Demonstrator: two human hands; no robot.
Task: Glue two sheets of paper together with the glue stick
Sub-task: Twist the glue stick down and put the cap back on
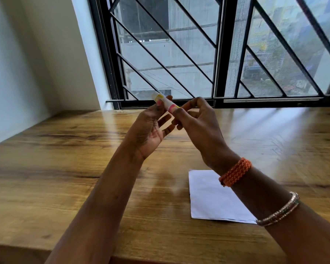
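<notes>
A small white glue stick [165, 102] with yellow and pink marks is held up in the air above the table, tilted with its far end up to the left. My left hand [151, 128] pinches its upper part with thumb and fingertips, palm turned toward me. My right hand [196, 122] grips its lower end between thumb and forefinger. White paper [211, 197] lies flat on the wooden table [65, 168] below my right forearm, which hides part of it. I cannot tell whether it is one sheet or two stacked.
A window with black diagonal bars [198, 54] stands behind the table's far edge. A white wall [27, 63] closes off the left side. My right arm wears an orange braided band [235, 172] and a metal bangle [278, 210].
</notes>
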